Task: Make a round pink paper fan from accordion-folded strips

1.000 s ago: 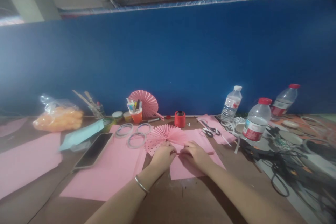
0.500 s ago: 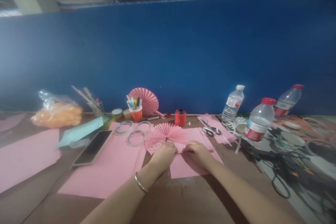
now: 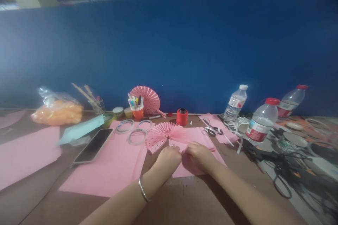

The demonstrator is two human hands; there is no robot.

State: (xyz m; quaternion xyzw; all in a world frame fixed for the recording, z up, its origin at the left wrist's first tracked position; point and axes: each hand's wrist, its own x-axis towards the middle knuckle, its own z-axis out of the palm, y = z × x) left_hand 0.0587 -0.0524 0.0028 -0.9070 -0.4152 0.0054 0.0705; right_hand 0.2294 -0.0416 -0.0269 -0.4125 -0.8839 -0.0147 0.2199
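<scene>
Side by side over a pink paper sheet (image 3: pixel 219 158), my left hand (image 3: pixel 169 159) and my right hand (image 3: pixel 200 154) have their fingers closed in a pinch on a piece of pink paper. Most of that piece is hidden behind the fingers. My left wrist wears a silver bangle. Directly beyond my hands lies a half-opened pink pleated paper fan (image 3: pixel 161 136), with dark dots on its left side. Scissors (image 3: pixel 213 129) rest on another pink sheet past my right hand.
Rolls of tape (image 3: pixel 137 136), a phone (image 3: pixel 93 146) and large pink sheets lie left. A cup of pens (image 3: pixel 137 112), a second fan (image 3: pixel 150 99) and a red container (image 3: pixel 182 117) stand behind. Bottles (image 3: pixel 264 119) and tangled black cords crowd the right.
My left hand has shifted slightly right and down, closer to my right hand. The pink strip seen between the fingers before is now mostly hidden. The camera view moved a little.
</scene>
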